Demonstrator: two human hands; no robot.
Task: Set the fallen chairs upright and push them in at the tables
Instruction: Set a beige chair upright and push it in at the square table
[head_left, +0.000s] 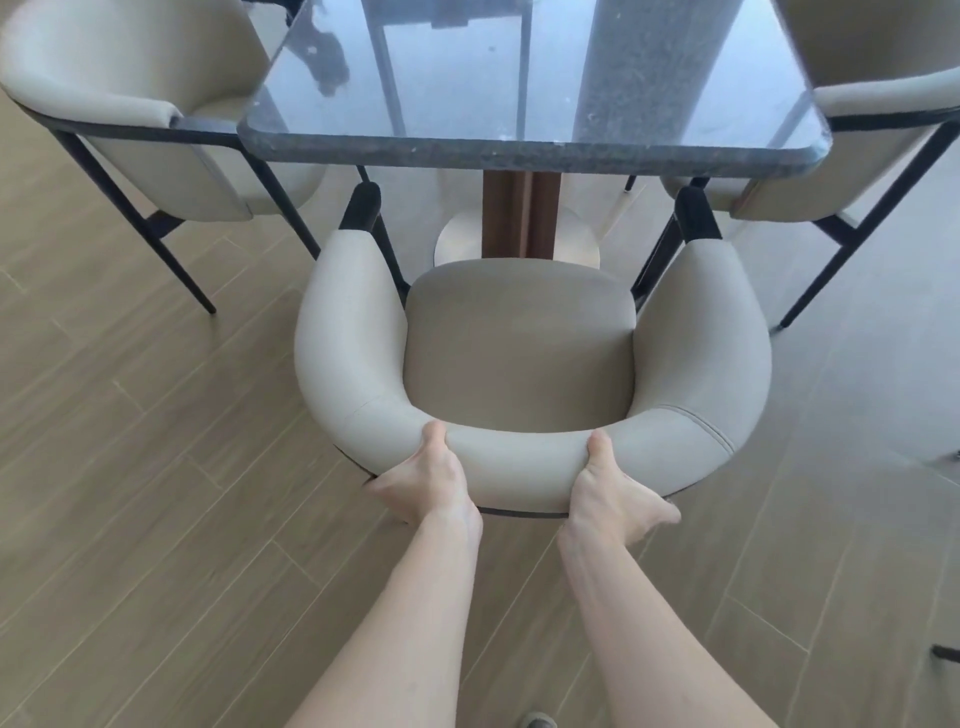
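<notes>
Two hands grip the curved backrest of an upright beige chair (519, 345): left hand (423, 480) and right hand (610, 493), thumbs on top, fingers wrapped beneath the padding. Its seat faces the dark tabletop (519, 145), armrest tips just under the edge.

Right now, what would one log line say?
left hand: grips chair back | right hand: grips chair back | chair: upright, seat short of table edge

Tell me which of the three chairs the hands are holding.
The middle chair, nearest the camera: left hand and right hand grip its backrest. The left chair and right chair stand untouched.
</notes>
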